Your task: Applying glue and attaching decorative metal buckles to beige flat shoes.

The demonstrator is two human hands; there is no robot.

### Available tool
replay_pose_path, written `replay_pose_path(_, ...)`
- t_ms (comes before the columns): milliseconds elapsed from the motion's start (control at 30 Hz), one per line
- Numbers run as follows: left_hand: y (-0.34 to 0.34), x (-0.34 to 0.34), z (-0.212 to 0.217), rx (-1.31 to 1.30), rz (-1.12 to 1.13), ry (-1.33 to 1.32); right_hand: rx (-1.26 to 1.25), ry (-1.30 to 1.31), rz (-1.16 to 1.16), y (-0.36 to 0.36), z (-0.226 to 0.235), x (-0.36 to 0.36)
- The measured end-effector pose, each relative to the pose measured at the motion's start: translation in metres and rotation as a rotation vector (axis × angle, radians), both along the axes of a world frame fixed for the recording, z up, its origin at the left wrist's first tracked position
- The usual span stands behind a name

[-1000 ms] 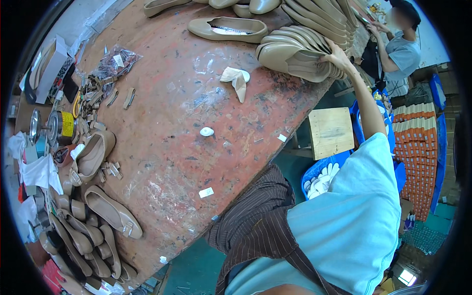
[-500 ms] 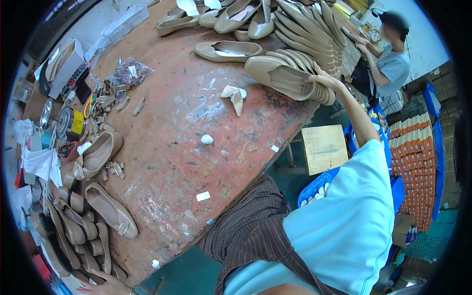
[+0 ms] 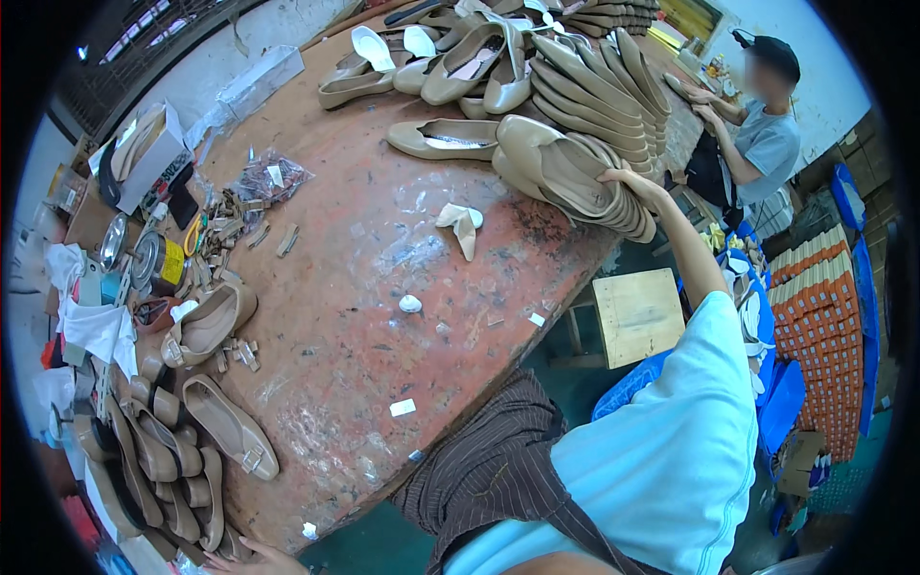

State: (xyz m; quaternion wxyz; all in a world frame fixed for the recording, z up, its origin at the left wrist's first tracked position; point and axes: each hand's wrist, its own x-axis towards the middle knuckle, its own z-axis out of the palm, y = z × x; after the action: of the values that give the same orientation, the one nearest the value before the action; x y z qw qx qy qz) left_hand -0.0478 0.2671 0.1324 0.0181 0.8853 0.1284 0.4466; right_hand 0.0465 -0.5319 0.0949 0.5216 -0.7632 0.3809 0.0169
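My right hand (image 3: 632, 184) grips the heel end of a beige flat shoe (image 3: 548, 151) at the front of a nested row, thumb inside the opening. Other beige shoes stand pressed together behind and under it. At the lower left edge, my left hand (image 3: 251, 559) has its fingers stretched out and holds nothing that I can see. It lies beside a cluster of beige shoes (image 3: 172, 450), partly cut off by the picture rim. A single beige shoe with a bow buckle (image 3: 230, 426) lies just beyond that cluster, and another bowed shoe (image 3: 211, 324) sits farther up.
More beige shoes (image 3: 470, 67) are heaped at the far side of the worn red table (image 3: 335, 383). A white folded piece (image 3: 462, 228) lies mid-table. Loose bows (image 3: 244, 355), a tin (image 3: 158, 264) and a plastic bag (image 3: 273, 177) line the left. A wooden stool (image 3: 639, 316) stands right; a person works beyond.
The view has shifted slightly. The front shoe in my right hand has turned a little, showing another toe beneath it. My left hand has moved slightly right along the shoe cluster.
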Motion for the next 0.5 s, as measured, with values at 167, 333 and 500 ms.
replay_pose_path(167, 0.008, 0.000, -0.025, -0.032, -0.066, 0.035, -0.091, -0.001, 0.147, -0.007, -0.001, 0.000)
replay_pose_path(333, -0.035, 0.009, -0.032, -0.388, -0.120, 0.037, 0.247, 0.218, -0.120, 0.006, 0.018, -0.032)
replay_pose_path(500, -0.062, 0.014, -0.039, -0.546, -0.236, 0.062, 0.798, -0.129, -0.141, 0.058, 0.018, -0.047)
